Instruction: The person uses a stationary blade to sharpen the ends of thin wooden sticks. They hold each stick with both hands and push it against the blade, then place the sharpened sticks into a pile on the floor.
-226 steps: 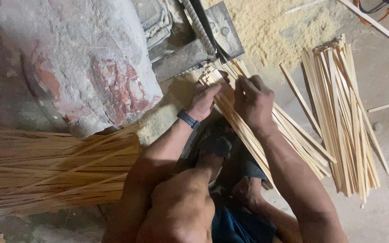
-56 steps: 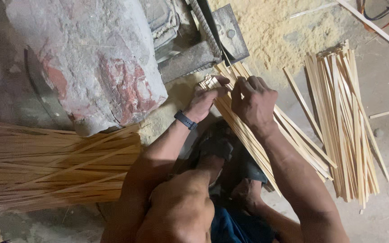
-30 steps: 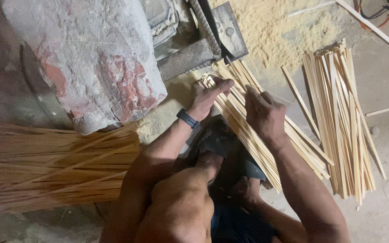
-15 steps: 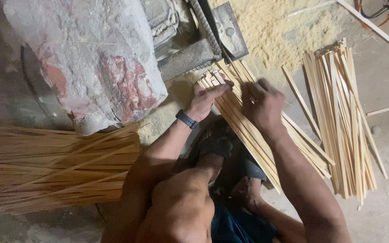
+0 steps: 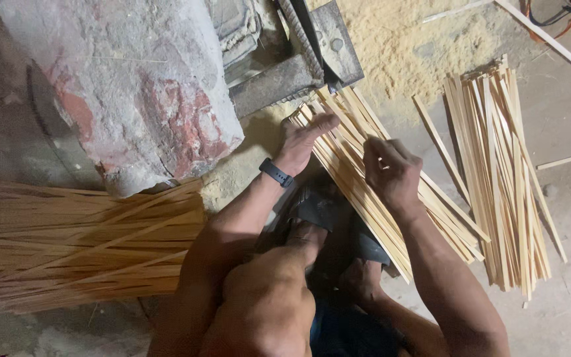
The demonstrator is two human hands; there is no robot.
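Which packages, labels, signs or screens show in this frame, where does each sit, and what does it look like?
None: no package, label, sign or lit screen shows.
Nearest thing: a dark wristband on the left wrist, a narrow black strap; any face it has is hidden.
Left hand: rests on the fanned bundle of pale thin wooden strips.
Right hand: grips strips of that bundle.
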